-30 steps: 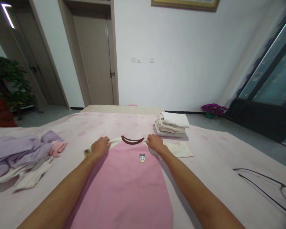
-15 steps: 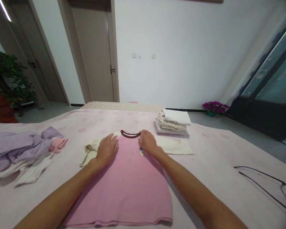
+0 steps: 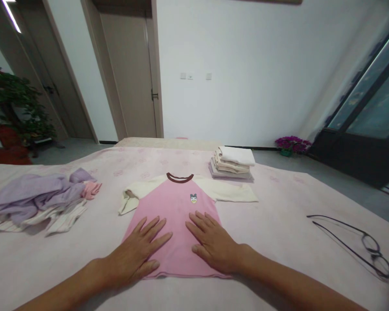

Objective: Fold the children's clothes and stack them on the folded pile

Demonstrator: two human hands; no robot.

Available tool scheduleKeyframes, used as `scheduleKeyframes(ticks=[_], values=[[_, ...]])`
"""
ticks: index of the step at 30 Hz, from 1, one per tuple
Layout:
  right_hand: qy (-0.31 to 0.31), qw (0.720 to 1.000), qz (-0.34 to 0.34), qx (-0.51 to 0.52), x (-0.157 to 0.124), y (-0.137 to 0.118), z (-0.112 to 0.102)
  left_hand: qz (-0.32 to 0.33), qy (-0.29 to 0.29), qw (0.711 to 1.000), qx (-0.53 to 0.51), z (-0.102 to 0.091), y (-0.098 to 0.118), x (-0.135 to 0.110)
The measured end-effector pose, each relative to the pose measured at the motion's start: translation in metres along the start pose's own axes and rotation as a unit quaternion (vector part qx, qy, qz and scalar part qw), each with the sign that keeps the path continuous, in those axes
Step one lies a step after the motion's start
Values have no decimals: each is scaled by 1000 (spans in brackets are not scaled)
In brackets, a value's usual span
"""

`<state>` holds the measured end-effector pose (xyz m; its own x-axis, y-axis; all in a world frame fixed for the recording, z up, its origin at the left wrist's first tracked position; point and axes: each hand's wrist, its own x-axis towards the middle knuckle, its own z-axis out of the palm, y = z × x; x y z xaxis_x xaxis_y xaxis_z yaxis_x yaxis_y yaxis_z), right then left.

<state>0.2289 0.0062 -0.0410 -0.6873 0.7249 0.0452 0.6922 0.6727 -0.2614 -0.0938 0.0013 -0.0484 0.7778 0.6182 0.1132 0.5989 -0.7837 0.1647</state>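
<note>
1. Biggest thing before me is the pale patterned cover (image 3: pixel 272 242), reaching past the pink shirt on every side. It looks soft, so a hard push could ruck it and crease the shirt too.
2. The pink shirt (image 3: pixel 171 203) lies front up on that cover, beneath the person's hands, hem toward the wearer. Uneven pressure might pull it askew.
3. Well to the shirt's left, as the person faces it, sits a loose heap of clothes (image 3: pixel 42 194). A sweeping left forearm could drag that about.
4. Beyond the shirt's right shoulder stands a folded stack (image 3: pixel 233 162), its layers not quite squared. A knock from a reaching arm might topple it, I'd say.
5. On the shirt's left, the cream sleeve (image 3: pixel 145 188) is bent and bunched at its cuff; pressed so, it would likely wrinkle. The opposite sleeve runs out fairly straight.
6. The left hand (image 3: pixel 142 248) and right hand (image 3: pixel 212 242) rest on the shirt's lower front, fingers spread wide, gripping nothing. Sticky palms could shift the cloth.
7. Right of the shirt, well apart, lie eyeglasses (image 3: pixel 374 256), arms unfolded; a careless right elbow could bend them.
8. Smallest is the duck patch (image 3: pixel 193 198) on the shirt's chest; rough rubbing might lift its edge.
</note>
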Motion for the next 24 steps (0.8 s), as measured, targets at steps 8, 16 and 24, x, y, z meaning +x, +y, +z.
scheduleKeyframes(ticks=[8,16,24], values=[[75,991,-103,33,-69,-2,-15,40,-24,999,-11,-10,10,-23],[60,994,-71,-49,-74,3,-19,72,-31,996,-32,-19,17,-26],[-131,988,18,74,-34,-19,-89,67,-40,995,-62,-21,18,-32]])
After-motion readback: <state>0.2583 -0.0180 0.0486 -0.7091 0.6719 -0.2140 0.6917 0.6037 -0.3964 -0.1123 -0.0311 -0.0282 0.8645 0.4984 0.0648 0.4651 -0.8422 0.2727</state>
